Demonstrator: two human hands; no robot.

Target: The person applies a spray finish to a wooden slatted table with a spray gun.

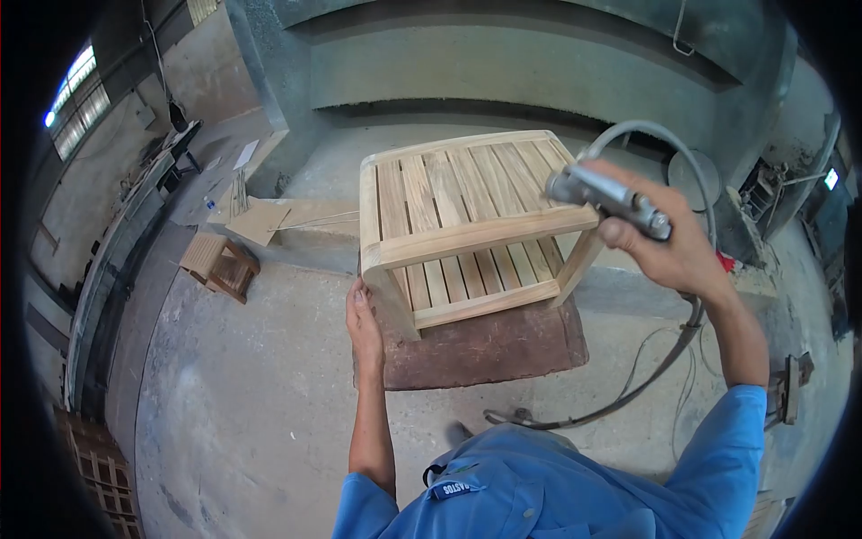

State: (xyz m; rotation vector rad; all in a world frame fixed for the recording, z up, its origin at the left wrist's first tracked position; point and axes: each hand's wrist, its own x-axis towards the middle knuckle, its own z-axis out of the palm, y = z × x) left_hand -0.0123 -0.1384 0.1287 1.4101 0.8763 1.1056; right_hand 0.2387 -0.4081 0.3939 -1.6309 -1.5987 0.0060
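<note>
A pale wooden stool (480,228) with a slatted top and a slatted lower shelf stands on a brown, worn-looking support (503,350). My left hand (364,323) grips the stool's near left leg from the side, fingers along the wood. In my right hand (669,234) is a metal spray gun (611,196), held above the stool's right end with its nozzle facing left over the slats. The gun is slightly blurred. A grey hose (660,130) loops up from it, passes behind my right wrist and trails toward the floor.
Behind the stool rises a grey booth wall (521,72) with a low ledge. A smaller wooden stool (221,266) sits on the floor at left, near a flat brown board (259,223). Dark hose (620,400) runs by my body. Wooden crates (99,467) are at lower left.
</note>
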